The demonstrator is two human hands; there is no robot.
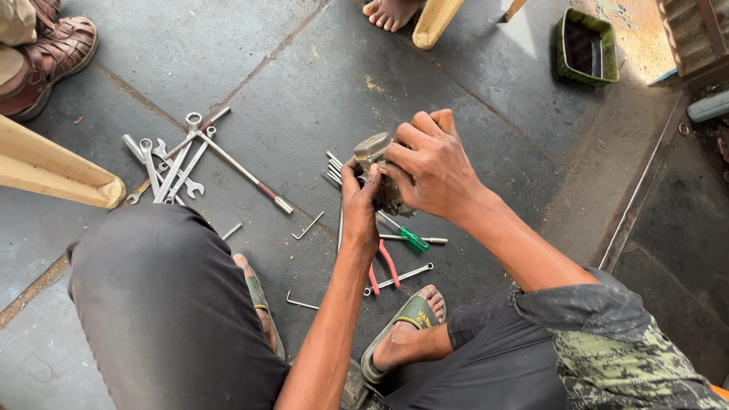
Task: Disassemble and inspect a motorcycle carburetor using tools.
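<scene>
1. The person squats on the grey stone floor (319, 68), both hands up around a small greyish metal engine part (377, 163) held just above the ground between the knees.
2. The right hand (429, 171) is wrapped over the top and far side of the part, its grip closed on it, with the fingers curled down across the front.
3. The left hand (359, 203) comes up from below, thumb and fingers pinched against the part's near side; its grip is closed on the same piece, and the two hands touch.
4. Just behind the part, a bunch of thin metal keys (332, 168) lies on the floor, partly hidden by the left hand.
5. Under the hands lie a green-handled screwdriver (406, 235), red-handled pliers (383, 266) and a slim spanner (400, 277), close together near the right foot's green sandal (406, 315).
6. Two bent hex keys (309, 225) lie apart on the floor, one near the left foot.
7. Well to the left, a heap of spanners (171, 163) sits beside a long socket wrench (247, 175).
8. A green box (585, 47) stands far off at the top right.
9. Another person's brown sandal (45, 61) shows in the top left corner, and bare toes (391, 14) at the top edge.
</scene>
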